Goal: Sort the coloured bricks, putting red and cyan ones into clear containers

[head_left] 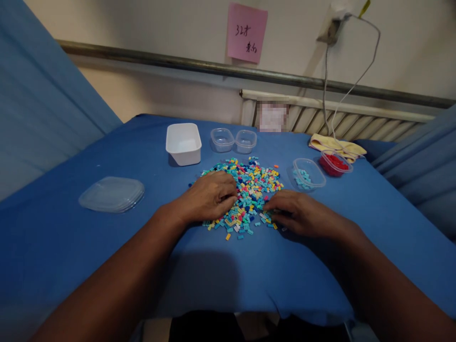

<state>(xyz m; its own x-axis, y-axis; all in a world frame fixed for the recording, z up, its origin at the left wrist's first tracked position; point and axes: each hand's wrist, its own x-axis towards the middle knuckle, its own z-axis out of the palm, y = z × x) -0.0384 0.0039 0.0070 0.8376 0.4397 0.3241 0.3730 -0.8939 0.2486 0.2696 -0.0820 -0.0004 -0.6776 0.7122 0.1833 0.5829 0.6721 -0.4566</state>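
A loose pile of small toy building bricks (251, 185) in turquoise, yellow, dark blue, pink and white is spread across the middle of the blue-covered table. Over the pile's left side rests my left hand (215, 194), its fingers curled in and their tips among the bricks. At the right edge of the pile my right hand (297, 211) has thumb and fingers bent close together, touching bricks. Whatever either hand grips is too small or hidden to make out. Nearest to my right hand is a clear tub (309, 174) with turquoise bricks in it.
Red pieces fill another clear tub (335, 164), beside a folded yellow cloth (338, 145). Behind the pile stand a white container (183, 142) and two clear tubs (223, 140). Stacked clear lids (111, 194) lie at left. A white cable (359, 78) hangs down behind the table.
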